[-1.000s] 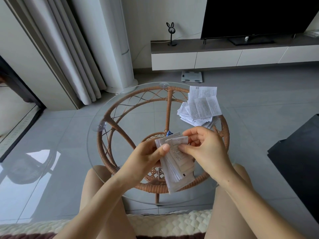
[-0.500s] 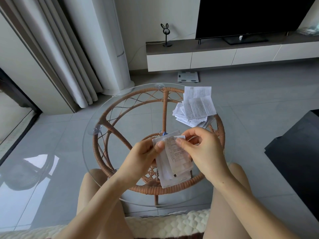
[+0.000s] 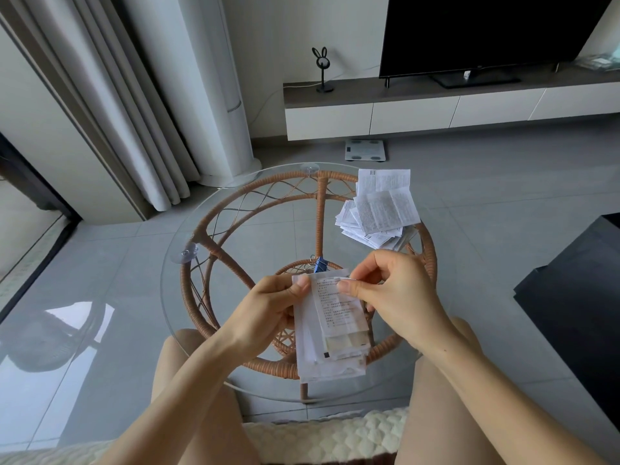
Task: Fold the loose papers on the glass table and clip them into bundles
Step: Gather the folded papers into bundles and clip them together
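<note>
Folded papers (image 3: 330, 323) pinched between both hands (image 3: 339, 297) above table.

I have a single view: a wide-angle camera worn on the person's head, facing forward and steeply down over the knees onto the glass desk (image 3: 268, 243), left hand (image 3: 268, 307) and right hand (image 3: 396, 297) close beneath the lens, television (image 3: 486, 28) far off at the top edge.

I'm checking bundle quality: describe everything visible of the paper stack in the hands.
The paper stack is several white printed slips, folded narrow, layered with lower edges staggered. It is held over the near side of the glass table, lengthwise toward the person. The left hand pinches its top left corner; the right hand pinches the front sheet's top edge.
</note>
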A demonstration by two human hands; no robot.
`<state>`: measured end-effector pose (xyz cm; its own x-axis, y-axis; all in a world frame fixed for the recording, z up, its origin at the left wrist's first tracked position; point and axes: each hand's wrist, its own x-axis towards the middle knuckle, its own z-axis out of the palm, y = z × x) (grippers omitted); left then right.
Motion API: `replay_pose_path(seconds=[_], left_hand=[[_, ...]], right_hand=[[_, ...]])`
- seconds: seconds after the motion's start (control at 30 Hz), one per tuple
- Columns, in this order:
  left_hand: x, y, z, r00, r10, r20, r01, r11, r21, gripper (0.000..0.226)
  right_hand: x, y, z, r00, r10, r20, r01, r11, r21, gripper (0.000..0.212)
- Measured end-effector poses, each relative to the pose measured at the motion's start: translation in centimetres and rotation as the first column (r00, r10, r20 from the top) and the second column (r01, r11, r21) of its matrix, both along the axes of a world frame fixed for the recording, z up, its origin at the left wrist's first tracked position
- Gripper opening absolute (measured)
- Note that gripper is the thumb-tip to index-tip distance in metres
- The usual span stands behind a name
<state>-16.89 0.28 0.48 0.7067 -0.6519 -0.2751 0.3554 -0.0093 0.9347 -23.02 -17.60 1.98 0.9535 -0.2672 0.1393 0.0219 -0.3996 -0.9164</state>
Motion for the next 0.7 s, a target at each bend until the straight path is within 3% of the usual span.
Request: replay_pose_path(seconds=[0.23,0.33,0.4,0.5,0.63,0.7], left_hand=[[-0.1,0.0,-0.8,0.999,0.040,-0.028,-0.040,0.999,-0.006,0.039],[0.1,-0.1,-1.1,0.998,0.053,-0.037,-0.053,0.998,-0.020,0.047],[0.1,-0.2,-1.2,0.998,0.028,-0.052,-0.030,0.999,-0.038,0.049],[0.1,-0.3,-1.1,0.998,-0.003,-0.064,0.001,1.000,-0.031,0.045],[1.0,-0.1,-0.1,0.949,-0.225,0.219,0.169,0.954,0.248,0.050],[1.4,-0.2,0.0,0.890,-0.326,0.319,0.202,0.908,0.367,0.032]], right_hand=[[0.5,0.0,-0.5,0.986,-0.008,-0.166,0.023,0.996,0.085,0.020],[0.9,0.1,-0.8,0.969,0.062,-0.241,0.003,0.966,0.260,0.022],[1.0,0.1,-0.7,0.964,0.104,-0.244,-0.007,0.929,0.369,0.028],[1.0,0.0,-0.6,0.971,0.112,-0.210,-0.037,0.943,0.332,0.038],[1.1,0.6,-0.4,0.962,0.187,-0.198,-0.144,0.966,0.212,0.041],[1.2,1.0,-0.5,0.958,0.209,-0.194,-0.173,0.967,0.189,0.041]])
